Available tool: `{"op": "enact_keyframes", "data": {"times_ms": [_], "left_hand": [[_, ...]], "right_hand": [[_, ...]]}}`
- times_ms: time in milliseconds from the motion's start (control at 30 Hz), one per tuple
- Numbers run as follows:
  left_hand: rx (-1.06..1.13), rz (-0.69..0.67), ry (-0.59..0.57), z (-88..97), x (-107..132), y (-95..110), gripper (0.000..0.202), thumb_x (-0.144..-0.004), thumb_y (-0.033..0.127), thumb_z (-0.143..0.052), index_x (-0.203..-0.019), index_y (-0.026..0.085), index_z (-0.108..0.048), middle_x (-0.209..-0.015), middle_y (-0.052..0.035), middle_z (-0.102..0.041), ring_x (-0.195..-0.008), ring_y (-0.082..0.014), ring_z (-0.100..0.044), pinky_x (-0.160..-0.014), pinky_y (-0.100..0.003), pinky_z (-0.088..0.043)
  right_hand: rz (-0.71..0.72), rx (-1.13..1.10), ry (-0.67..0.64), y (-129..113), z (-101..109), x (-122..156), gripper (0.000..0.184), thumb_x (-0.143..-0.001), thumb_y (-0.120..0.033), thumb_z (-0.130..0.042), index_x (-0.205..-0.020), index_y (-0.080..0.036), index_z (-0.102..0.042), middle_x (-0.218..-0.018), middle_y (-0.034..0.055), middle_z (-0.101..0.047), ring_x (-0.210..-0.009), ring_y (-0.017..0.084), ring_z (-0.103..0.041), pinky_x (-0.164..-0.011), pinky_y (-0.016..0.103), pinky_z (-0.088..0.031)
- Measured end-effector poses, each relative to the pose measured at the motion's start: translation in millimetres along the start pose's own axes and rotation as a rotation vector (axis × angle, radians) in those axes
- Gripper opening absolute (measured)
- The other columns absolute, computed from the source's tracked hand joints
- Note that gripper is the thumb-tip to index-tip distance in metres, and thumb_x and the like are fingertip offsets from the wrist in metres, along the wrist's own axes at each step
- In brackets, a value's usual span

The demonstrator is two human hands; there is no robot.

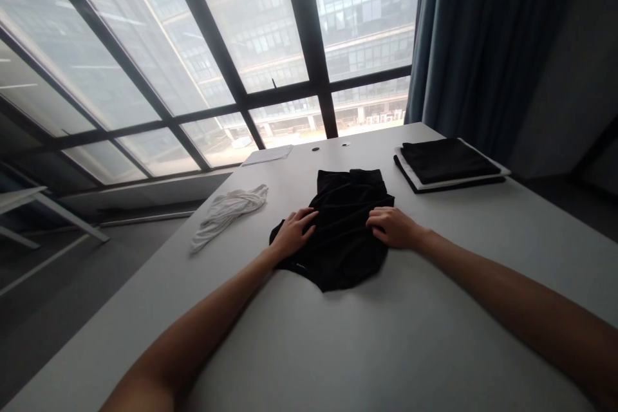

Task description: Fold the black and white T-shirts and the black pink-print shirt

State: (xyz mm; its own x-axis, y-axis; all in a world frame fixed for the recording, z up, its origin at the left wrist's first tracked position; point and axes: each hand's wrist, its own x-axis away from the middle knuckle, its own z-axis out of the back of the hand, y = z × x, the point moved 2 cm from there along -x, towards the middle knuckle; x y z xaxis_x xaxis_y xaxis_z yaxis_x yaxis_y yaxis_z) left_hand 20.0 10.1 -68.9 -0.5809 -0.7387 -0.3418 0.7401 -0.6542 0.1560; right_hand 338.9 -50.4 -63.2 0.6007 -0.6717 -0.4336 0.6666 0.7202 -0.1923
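A black shirt (345,228) lies partly bunched and wrinkled in the middle of the white table, with a small pale mark near its lower left edge. On its left side rests my left hand (293,232), fingers stretched over the cloth and thumb apart. My right hand (393,226) is at the shirt's right edge, its fingers curled and closed on the fabric. The far end of the shirt, beyond both hands, looks roughly straight across.
A crumpled white cloth (229,214) lies left of the shirt. At the right back sits a stack of folded black and white fabric (449,161). Pale sheets (268,155) lie near the far edge of the table (299,347). Windows and a blue curtain (463,45) stand behind.
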Motion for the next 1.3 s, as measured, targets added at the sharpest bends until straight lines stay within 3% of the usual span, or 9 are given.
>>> {"op": "enact_keyframes", "data": {"times_ms": [167,333,533,700,867,1033,1100,1200,1300], "left_hand": [[0.070,0.108,0.046,15.4,18,8,0.049,-0.099,0.039,-0.049,-0.146,0.030,-0.040,-0.143,-0.0083,-0.037,-0.108,-0.0227,-0.061,-0.099,-0.043,-0.051],[0.117,0.154,0.038,27.4,17,5,0.030,-0.099,0.043,-0.048,-0.122,0.024,-0.052,-0.121,-0.0074,-0.053,-0.087,-0.0201,-0.064,-0.082,-0.038,-0.054],[0.168,0.173,-0.069,29.4,11,-1,0.025,-0.094,0.045,-0.055,-0.107,0.025,-0.062,-0.097,-0.0019,-0.068,-0.075,-0.0188,-0.063,-0.074,-0.032,-0.049],[0.178,0.229,-0.129,29.2,10,-3,0.025,-0.090,0.047,-0.057,-0.097,0.024,-0.066,-0.076,0.0007,-0.068,-0.066,-0.0181,-0.061,-0.066,-0.029,-0.045],[0.218,0.173,-0.222,39.1,10,4,0.025,-0.088,0.045,-0.059,-0.097,0.023,-0.067,-0.063,0.0035,-0.060,-0.058,-0.0147,-0.053,-0.059,-0.026,-0.041],[0.384,0.076,-0.456,52.0,13,14,0.035,-0.091,0.051,-0.058,-0.104,0.023,-0.073,-0.068,0.0021,-0.063,-0.056,-0.0128,-0.052,-0.053,-0.024,-0.039],[0.387,0.092,-0.368,50.5,12,11,0.036,-0.094,0.051,-0.054,-0.105,0.023,-0.073,-0.072,0.0008,-0.065,-0.060,-0.0140,-0.055,-0.057,-0.025,-0.043],[0.345,0.168,-0.073,37.9,9,0,0.033,-0.094,0.046,-0.053,-0.111,0.022,-0.070,-0.089,-0.0027,-0.070,-0.075,-0.0177,-0.063,-0.071,-0.029,-0.051],[0.266,0.181,0.036,19.5,9,-10,0.032,-0.092,0.040,-0.055,-0.114,0.022,-0.068,-0.105,-0.0070,-0.068,-0.092,-0.0225,-0.065,-0.087,-0.037,-0.052]], "right_hand": [[0.020,0.030,-0.081,-6,9,0,0.011,-0.082,-0.015,-0.057,-0.075,-0.020,-0.064,-0.080,0.0040,-0.066,-0.079,0.019,-0.060,-0.078,0.031,-0.041],[-0.087,0.122,-0.177,5,24,1,0.032,-0.090,-0.032,-0.056,-0.060,-0.022,-0.063,-0.067,0.0048,-0.068,-0.071,0.020,-0.063,-0.085,0.035,-0.042],[-0.469,0.303,-0.323,36,39,8,0.027,-0.086,-0.035,-0.058,-0.073,-0.018,-0.075,-0.083,0.0159,-0.075,-0.082,0.029,-0.070,-0.076,0.036,-0.046],[-0.763,0.417,-0.290,39,42,14,0.026,-0.089,-0.029,-0.055,-0.094,-0.013,-0.075,-0.098,0.0228,-0.073,-0.094,0.035,-0.069,-0.082,0.044,-0.046],[-0.590,0.360,0.016,3,17,2,0.029,-0.097,-0.025,-0.045,-0.106,-0.012,-0.069,-0.110,0.0237,-0.067,-0.110,0.038,-0.059,-0.093,0.049,-0.041],[-0.396,0.160,0.054,-21,-19,-1,0.040,-0.099,-0.033,-0.047,-0.133,-0.015,-0.058,-0.137,0.0184,-0.056,-0.127,0.033,-0.049,-0.105,0.045,-0.039],[-0.360,0.108,0.021,-20,-28,1,0.048,-0.099,-0.037,-0.046,-0.142,-0.015,-0.052,-0.148,0.0173,-0.049,-0.137,0.031,-0.042,-0.112,0.046,-0.034],[-0.348,0.065,-0.041,-15,-33,3,0.055,-0.100,-0.044,-0.045,-0.149,-0.018,-0.045,-0.158,0.0159,-0.038,-0.146,0.031,-0.031,-0.118,0.051,-0.026],[-0.323,0.043,-0.094,-12,-33,4,0.058,-0.100,-0.050,-0.044,-0.151,-0.021,-0.043,-0.161,0.0136,-0.031,-0.150,0.030,-0.023,-0.120,0.054,-0.020]]}}
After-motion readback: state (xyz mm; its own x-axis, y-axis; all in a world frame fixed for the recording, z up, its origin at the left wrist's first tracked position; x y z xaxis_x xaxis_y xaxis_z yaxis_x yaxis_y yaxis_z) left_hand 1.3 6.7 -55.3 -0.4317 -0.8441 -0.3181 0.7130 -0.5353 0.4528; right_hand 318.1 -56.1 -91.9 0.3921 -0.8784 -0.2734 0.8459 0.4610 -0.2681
